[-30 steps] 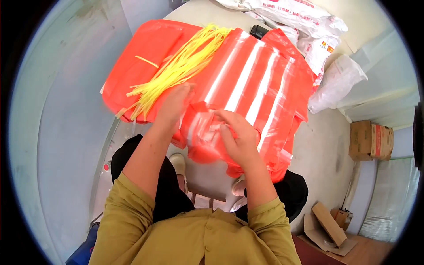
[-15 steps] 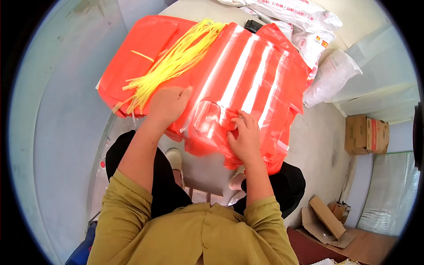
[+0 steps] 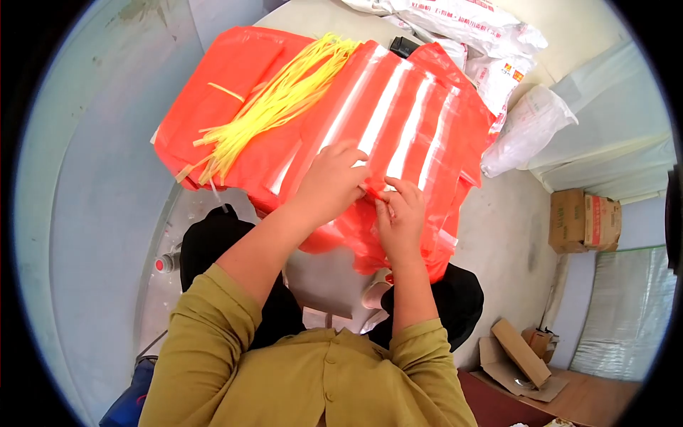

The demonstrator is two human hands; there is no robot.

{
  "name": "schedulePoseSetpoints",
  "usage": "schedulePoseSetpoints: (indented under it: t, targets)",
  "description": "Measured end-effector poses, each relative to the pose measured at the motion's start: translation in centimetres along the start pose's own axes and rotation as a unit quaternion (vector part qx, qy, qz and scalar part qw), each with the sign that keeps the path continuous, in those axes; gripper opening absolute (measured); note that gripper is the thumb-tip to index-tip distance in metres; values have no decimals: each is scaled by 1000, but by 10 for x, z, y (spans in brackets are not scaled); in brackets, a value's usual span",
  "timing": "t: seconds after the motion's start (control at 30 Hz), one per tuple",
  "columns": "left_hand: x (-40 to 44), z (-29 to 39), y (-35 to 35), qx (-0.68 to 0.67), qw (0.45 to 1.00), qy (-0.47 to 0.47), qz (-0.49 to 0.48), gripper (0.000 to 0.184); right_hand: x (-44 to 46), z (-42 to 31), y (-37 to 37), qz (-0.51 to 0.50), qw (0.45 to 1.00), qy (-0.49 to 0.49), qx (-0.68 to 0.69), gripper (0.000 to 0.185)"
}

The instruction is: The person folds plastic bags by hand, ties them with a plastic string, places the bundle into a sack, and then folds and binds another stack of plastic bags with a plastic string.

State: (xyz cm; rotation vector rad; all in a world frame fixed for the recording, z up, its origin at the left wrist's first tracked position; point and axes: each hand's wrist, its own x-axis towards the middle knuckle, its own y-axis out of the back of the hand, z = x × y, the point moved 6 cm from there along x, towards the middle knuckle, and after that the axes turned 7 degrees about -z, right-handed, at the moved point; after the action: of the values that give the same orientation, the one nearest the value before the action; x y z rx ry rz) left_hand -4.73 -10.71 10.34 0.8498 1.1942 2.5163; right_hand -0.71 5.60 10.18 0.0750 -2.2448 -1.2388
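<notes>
Red plastic bags with white stripes [image 3: 409,107] lie stacked on the table, their near edge crumpled toward me. My left hand [image 3: 333,179] is over the near part of the stack, its fingertips closed on a gathered bit of red plastic. Right beside it, my right hand [image 3: 400,217] pinches the same gathered part between thumb and fingers. A bundle of yellow strips [image 3: 277,107] lies left of the striped bags, on top of folded red plastic [image 3: 213,85].
White printed sacks [image 3: 469,25] and a small black object [image 3: 403,47] are at the table's far side. A white bag [image 3: 530,128] stands at the right. Cardboard boxes [image 3: 583,220] sit farther right, and a bottle [image 3: 164,264] is at the lower left.
My left hand has moved right across the striped bags to meet my right hand. The red plastic between them is now gathered in the fingers of both hands.
</notes>
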Motion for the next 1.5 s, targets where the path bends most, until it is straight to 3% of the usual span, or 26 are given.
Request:
schedulePoseSetpoints:
  t: [0.07,0.13,0.2,0.27,0.37,0.47,0.57,0.67,0.77,0.9,1.13,1.27,1.37,1.5]
  targets:
    - [5,-1,-5,10,999,7,-32,16,-2,1,0,-13,1000,2,8,29]
    - [5,0,-3,4,1000,1,-26,11,9,-9,5,-9,994,-90,58,40]
    - [5,-1,-5,5,999,-9,-35,10,16,-8,2,-28,991,-112,64,48]
    - [2,-6,-10,15,998,-19,-57,14,21,4,-12,-73,995,-62,29,54]
    - [4,-9,9,-95,991,45,-85,24,25,15,-31,-134,991,-23,-3,50]
    - [-7,-45,25,-263,927,267,29,34,23,26,-30,-97,981,-75,147,43]
    - [-21,-112,-3,-327,886,306,121,44,21,37,-29,-70,950,-155,262,35]
    - [-24,-107,-6,-486,790,362,98,53,25,35,-22,-75,963,-120,227,33]
    - [-24,-115,-17,-469,811,333,108,58,25,34,-18,-68,966,-109,225,34]
    - [-18,-103,-10,-481,794,358,100,59,17,45,-19,-70,927,-199,310,31]
    - [-14,-104,-12,-540,764,341,93,62,18,42,-8,-42,871,-252,419,29]
    - [-17,-105,-8,-589,740,307,107,65,17,36,-6,-52,850,-287,438,29]
    - [-22,-86,2,-642,691,322,77,71,15,40,-12,-37,861,-249,442,28]
    - [-29,-68,13,-580,734,352,31,77,15,36,-13,-39,867,-260,424,27]
